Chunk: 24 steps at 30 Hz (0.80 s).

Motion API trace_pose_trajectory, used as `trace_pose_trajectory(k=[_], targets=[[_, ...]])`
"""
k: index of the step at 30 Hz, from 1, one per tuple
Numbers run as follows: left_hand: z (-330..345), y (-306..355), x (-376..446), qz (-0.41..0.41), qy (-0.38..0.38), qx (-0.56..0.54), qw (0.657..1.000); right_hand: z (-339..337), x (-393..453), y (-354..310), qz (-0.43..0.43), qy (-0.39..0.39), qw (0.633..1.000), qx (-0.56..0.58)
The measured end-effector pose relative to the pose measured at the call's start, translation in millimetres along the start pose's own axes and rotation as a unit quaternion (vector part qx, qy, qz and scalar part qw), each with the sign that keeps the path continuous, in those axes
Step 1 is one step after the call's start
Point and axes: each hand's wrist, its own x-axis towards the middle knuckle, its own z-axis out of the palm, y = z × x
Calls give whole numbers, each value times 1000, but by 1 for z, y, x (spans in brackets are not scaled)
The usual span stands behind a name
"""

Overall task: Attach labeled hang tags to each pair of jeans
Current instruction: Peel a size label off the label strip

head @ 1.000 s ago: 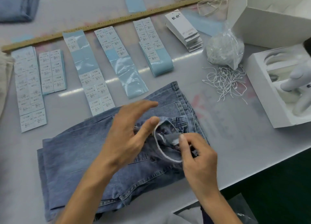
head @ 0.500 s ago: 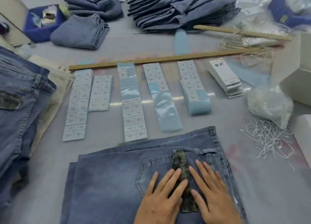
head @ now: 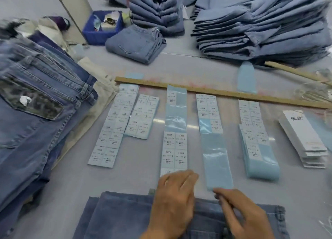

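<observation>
A folded pair of blue jeans (head: 122, 215) lies at the near edge of the table. My left hand (head: 173, 201) rests over its top edge, fingers relaxed and reaching to the bottom of a label strip (head: 174, 149). My right hand (head: 240, 211) lies flat on the jeans, fingertips at the lower end of a bare blue backing strip (head: 214, 156). Neither hand holds anything. More sticker sheets (head: 111, 131) and a thicker label stack (head: 256, 141) lie in rows. White hang tags (head: 303, 136) are stacked at the right.
A pile of jeans (head: 36, 123) rises at the left. Tall folded stacks (head: 260, 25) and a single folded pair (head: 136, 43) fill the back. A wooden ruler (head: 215, 92) crosses the table. A blue bin (head: 102, 26) stands behind.
The view has tilted up and away from the jeans. Both hands slid from the camouflage pocket flap up to the jeans' top edge, near the label strips.
</observation>
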Motion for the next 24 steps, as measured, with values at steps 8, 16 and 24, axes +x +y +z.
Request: trace_pose_trajectory(k=[8, 16, 24], targets=[[-4, -83, 87, -133, -123, 146, 972, 89, 108, 3, -47, -161, 977, -131], [-45, -124, 57, -202, 112, 91, 969, 113, 115, -5, -59, -47, 981, -178], [-99, -185, 44, -385, 255, 77, 883, 174, 147, -80, -147, -39, 982, -114]])
